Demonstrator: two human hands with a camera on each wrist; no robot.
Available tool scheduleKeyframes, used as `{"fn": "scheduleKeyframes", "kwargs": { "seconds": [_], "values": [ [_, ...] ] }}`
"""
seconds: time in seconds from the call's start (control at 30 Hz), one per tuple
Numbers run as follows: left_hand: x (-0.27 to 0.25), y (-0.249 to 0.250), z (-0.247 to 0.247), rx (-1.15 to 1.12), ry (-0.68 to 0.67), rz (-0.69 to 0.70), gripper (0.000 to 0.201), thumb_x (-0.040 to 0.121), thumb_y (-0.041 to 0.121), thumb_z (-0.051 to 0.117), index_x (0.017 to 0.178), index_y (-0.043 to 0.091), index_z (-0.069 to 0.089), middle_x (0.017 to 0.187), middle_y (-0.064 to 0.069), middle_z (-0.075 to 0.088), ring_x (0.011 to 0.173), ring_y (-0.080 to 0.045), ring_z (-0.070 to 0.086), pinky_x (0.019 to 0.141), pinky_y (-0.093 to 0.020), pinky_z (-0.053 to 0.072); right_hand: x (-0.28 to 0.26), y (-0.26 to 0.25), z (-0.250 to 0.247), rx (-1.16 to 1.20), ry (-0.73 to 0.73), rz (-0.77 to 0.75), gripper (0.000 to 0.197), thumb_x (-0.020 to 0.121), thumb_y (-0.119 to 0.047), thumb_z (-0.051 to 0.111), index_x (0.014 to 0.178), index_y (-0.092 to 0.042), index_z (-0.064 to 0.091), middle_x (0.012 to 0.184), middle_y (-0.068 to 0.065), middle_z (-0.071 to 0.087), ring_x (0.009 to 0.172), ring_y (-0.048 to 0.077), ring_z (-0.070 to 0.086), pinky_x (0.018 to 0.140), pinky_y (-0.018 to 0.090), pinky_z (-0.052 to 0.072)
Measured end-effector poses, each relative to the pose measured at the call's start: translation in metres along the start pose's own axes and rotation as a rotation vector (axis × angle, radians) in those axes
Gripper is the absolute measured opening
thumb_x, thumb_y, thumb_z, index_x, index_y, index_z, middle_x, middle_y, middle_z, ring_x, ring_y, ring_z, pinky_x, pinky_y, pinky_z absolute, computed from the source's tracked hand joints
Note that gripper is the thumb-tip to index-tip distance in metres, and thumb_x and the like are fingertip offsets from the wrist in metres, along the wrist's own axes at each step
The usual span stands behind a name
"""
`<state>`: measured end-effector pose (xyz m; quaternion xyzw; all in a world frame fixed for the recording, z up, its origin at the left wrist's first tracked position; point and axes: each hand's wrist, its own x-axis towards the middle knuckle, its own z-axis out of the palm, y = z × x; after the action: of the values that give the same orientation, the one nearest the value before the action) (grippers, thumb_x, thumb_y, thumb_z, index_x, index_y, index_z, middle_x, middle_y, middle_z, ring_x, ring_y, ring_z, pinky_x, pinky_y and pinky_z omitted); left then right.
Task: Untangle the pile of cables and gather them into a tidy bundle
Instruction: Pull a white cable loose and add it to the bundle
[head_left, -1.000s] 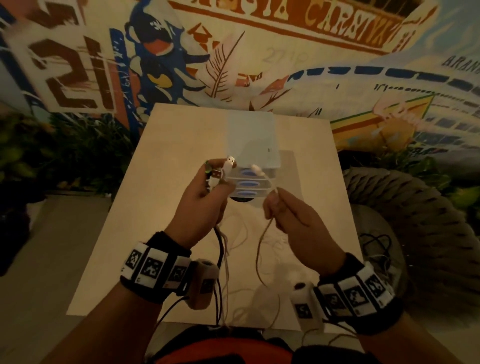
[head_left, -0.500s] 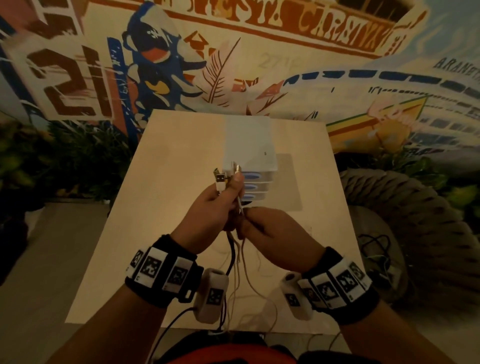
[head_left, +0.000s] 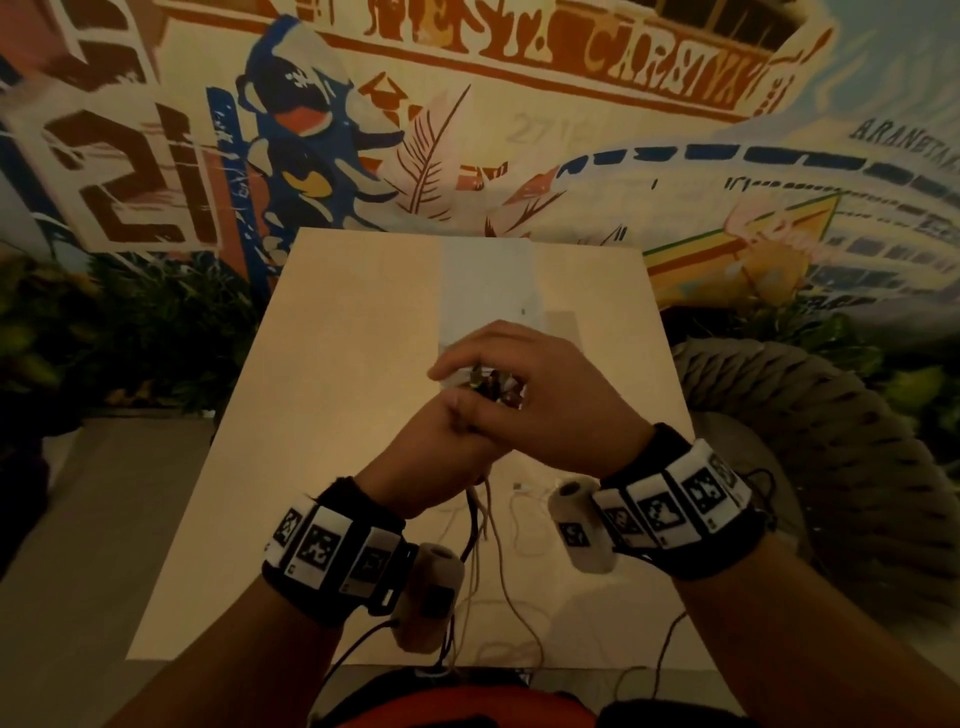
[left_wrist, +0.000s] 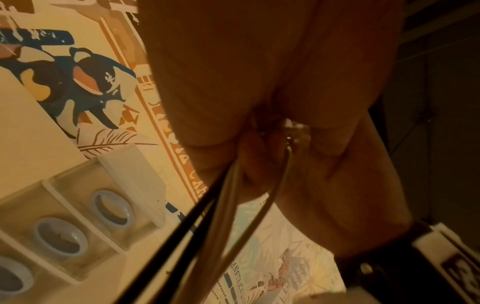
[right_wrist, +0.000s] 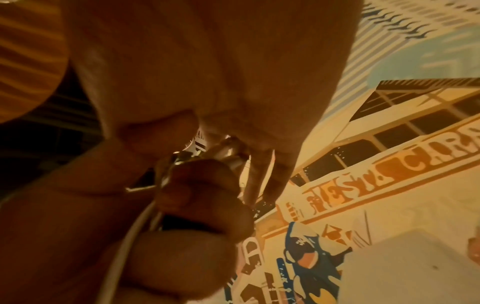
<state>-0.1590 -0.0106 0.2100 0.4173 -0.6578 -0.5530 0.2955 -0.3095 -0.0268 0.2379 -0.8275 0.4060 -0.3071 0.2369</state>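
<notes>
Both hands meet above the middle of the pale table. My left hand grips a bunch of cables just below their plug ends; black, grey and white strands hang from the fist to the table's near edge. My right hand lies over the top of the left, fingers curled round the plug ends. In the left wrist view the cables run out of the fist towards the lower left. In the right wrist view the metal plugs sit between the two hands, with a white cable below.
A small white drawer unit with blue ring handles stands on the table behind the hands. A loose white cable lies near my right wrist. A woven chair is to the right, plants to the left, a mural wall behind.
My right hand, which held one thin cable out to the right, has come to the left hand and closed over the plug ends. The cable ends are now bunched together.
</notes>
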Motion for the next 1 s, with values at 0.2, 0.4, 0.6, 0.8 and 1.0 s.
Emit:
{"fn": "scheduleKeyframes", "kwargs": {
  "seconds": [0.2,0.4,0.6,0.8,1.0],
  "values": [
    [0.0,0.0,0.003,0.036,0.14,-0.125,0.042,0.091,0.002,0.051,0.056,0.027,0.053,0.056,-0.007,0.05,0.05,-0.015,0.043,0.059,-0.037,0.034,0.0,-0.008,0.015,-0.02,0.054,-0.065,0.022,0.099,-0.011,0.059,0.115,-0.018,0.071,0.108,-0.001,0.065,0.1,0.008,0.062,0.089,0.02,0.049],
    [0.002,-0.004,0.011,-0.08,0.144,-0.158,0.033,0.083,0.02,0.052,0.095,-0.009,0.063,0.074,-0.023,0.064,0.066,-0.029,0.059,0.07,-0.045,0.051,-0.006,0.001,0.019,0.113,-0.021,0.099,0.031,0.108,-0.02,0.042,0.126,-0.021,0.066,0.114,-0.005,0.067,0.107,0.005,0.062,0.093,0.024,0.049],
    [0.003,-0.01,0.024,0.037,0.251,-0.156,0.029,0.092,0.02,0.035,0.065,0.021,0.044,0.062,0.0,0.057,0.065,-0.001,0.047,0.064,-0.019,0.04,-0.007,-0.001,0.027,-0.032,-0.061,0.074,0.03,0.107,-0.023,0.041,0.117,-0.027,0.069,0.127,-0.007,0.068,0.144,0.008,0.036,0.123,0.04,0.017],
    [0.004,-0.014,0.019,-0.174,0.245,-0.16,0.013,0.093,0.005,0.05,0.097,0.01,0.062,0.053,0.006,0.049,0.045,-0.015,0.036,0.047,-0.03,0.032,-0.008,0.003,0.03,-0.09,-0.13,0.229,0.036,0.107,-0.036,0.031,0.128,-0.029,0.06,0.15,-0.004,0.053,0.154,0.014,0.018,0.125,0.047,0.009],
    [0.007,-0.018,0.022,-0.208,0.213,-0.14,0.016,0.095,-0.004,0.048,0.094,-0.008,0.063,0.044,0.001,0.043,0.037,-0.012,0.031,0.043,-0.024,0.027,-0.018,0.002,0.021,0.115,-0.077,0.215,0.034,0.108,-0.028,0.043,0.136,-0.021,0.061,0.154,-0.002,0.048,0.149,0.005,0.028,0.12,0.034,0.031]
  ]
}}
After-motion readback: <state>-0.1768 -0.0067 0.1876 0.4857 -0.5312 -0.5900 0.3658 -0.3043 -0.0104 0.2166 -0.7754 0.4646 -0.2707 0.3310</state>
